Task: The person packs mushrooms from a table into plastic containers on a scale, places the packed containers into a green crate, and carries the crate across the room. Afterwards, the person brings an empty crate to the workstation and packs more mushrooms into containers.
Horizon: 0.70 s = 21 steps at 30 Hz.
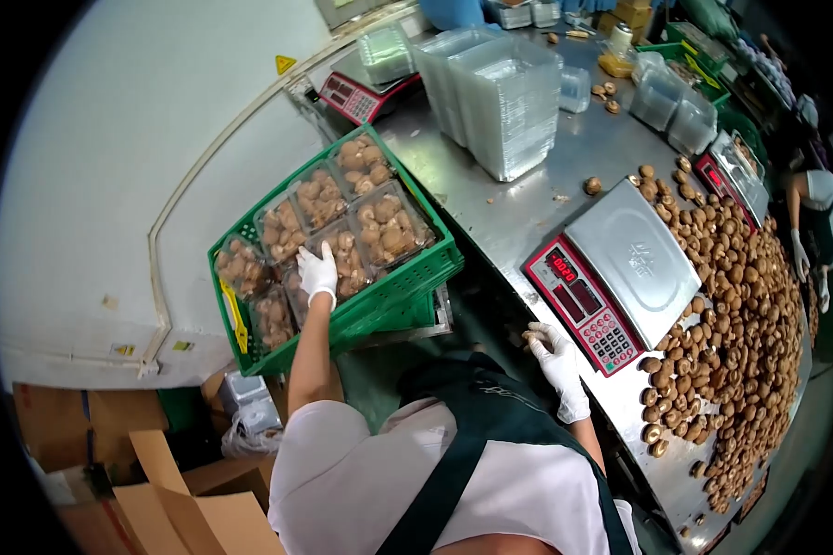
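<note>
My left hand (317, 272), in a white glove, lies with its fingers apart over a clear plastic tray of brown mushrooms (350, 271). That tray sits in a green crate (407, 275) among several similar filled trays (389, 225). My right hand (557, 363), also gloved, is bent at the table's edge, beside the red-framed scale (639, 264). Between its fingertips is a small brown mushroom (531, 336), partly hidden by the fingers. The scale has a bare metal plate and a lit red display.
Loose mushrooms (740, 277) are heaped on the metal table (491, 217) beyond the scale. Stacked clear trays (509, 111) stand farther back, near another scale (361, 97). Cardboard boxes (176, 499) lie at lower left. A co-worker (816, 199) is at far right.
</note>
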{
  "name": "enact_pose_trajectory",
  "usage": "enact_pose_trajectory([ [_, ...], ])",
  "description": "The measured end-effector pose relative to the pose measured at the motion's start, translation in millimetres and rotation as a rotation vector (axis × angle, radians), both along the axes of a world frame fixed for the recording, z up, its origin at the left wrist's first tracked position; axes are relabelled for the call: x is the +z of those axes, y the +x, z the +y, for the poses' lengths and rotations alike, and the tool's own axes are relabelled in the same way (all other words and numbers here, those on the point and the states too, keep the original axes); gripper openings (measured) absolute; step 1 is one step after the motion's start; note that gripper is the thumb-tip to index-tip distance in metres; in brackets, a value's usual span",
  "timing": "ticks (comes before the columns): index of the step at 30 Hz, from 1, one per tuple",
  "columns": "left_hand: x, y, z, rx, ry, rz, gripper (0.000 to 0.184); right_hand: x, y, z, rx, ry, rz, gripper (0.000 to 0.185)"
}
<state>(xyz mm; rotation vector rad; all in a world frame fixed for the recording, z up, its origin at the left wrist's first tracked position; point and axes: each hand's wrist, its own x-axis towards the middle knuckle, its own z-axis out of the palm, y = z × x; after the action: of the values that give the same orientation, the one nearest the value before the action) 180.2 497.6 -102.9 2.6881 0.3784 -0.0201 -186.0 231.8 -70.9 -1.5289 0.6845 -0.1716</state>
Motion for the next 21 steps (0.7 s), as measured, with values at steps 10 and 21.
enact_pose_trajectory([
  [10, 115, 18, -210, -1.033, -0.355, -0.978, 0.043, 0, -34, -2, -0.128, -0.269, 0.134, 0.024],
  [21, 190, 58, -404, -1.526, -0.047, -0.43, 0.045, -26, -89, -7, -0.409, -0.492, 0.11, 0.024],
])
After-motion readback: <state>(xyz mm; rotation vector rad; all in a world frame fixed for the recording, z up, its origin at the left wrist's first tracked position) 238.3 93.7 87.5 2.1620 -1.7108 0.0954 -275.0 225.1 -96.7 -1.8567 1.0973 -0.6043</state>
